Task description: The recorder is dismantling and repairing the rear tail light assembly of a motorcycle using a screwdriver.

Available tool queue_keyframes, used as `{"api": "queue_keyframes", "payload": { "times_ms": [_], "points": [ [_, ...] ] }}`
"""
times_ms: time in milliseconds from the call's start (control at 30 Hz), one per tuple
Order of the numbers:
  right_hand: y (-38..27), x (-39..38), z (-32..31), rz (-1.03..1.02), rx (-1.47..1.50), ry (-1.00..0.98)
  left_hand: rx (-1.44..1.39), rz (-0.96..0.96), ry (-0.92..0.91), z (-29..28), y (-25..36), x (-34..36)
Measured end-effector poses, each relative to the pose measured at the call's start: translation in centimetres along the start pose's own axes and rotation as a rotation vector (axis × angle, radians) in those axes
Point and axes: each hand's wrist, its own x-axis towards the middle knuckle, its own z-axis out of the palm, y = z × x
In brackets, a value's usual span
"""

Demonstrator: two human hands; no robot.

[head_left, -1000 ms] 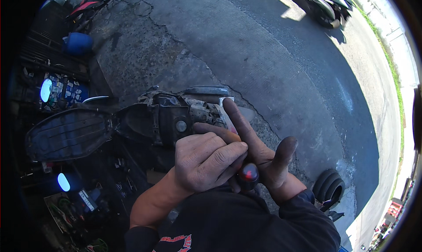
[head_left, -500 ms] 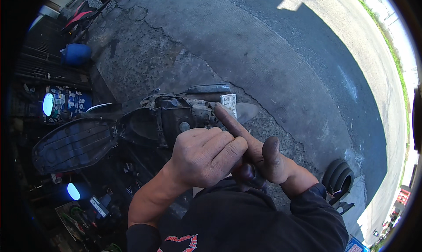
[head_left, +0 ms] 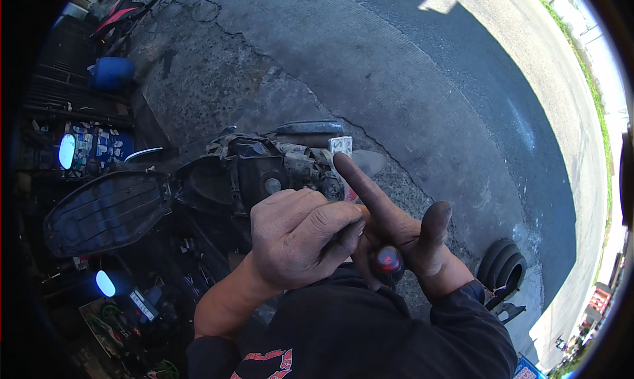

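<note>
My left hand (head_left: pixel 297 237) is closed, fingers curled and thumb bent in, right beside the palm of my right hand; whatever it pinches is hidden. My right hand (head_left: pixel 396 230) has its index finger and thumb stretched out, while the other fingers wrap round what looks like a screwdriver, its dark red, rounded handle end (head_left: pixel 387 260) facing up at me. The shaft does not show. Beyond both hands stands a partly stripped scooter (head_left: pixel 254 171) with its seat (head_left: pixel 109 210) tipped up to the left and a number plate (head_left: pixel 341 146) at its tail.
Stacked black tyres (head_left: pixel 502 266) stand on the right. A blue barrel (head_left: pixel 111 73) and a red motorbike (head_left: pixel 119 15) are at the far left. Dark clutter, including a box with a white label (head_left: pixel 143 304), lies at lower left. Cracked concrete (head_left: pixel 264 75) runs to the road.
My left hand has slid slightly left and lower along the right hand. The right hand has tilted, so the red handle end now faces up more. The whole view has shifted a little.
</note>
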Motion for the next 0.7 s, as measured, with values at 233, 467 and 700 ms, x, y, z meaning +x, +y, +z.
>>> {"api": "queue_keyframes", "payload": {
  "times_ms": [233, 467, 700],
  "points": [
    [0.9, 0.5, 0.0, -0.039, -0.069, -0.019, 0.022, -0.067, -0.039, 0.2, 0.1, -0.3],
    [0.7, 0.6, 0.2, -0.039, -0.074, -0.008, -0.041, 0.025, -0.187, -0.8, -0.8, -0.4],
    [0.6, 0.9, 0.8, -0.004, -0.045, 0.0, 0.012, 0.097, -0.086, 0.0, -0.6, -1.0]
  ]
}}
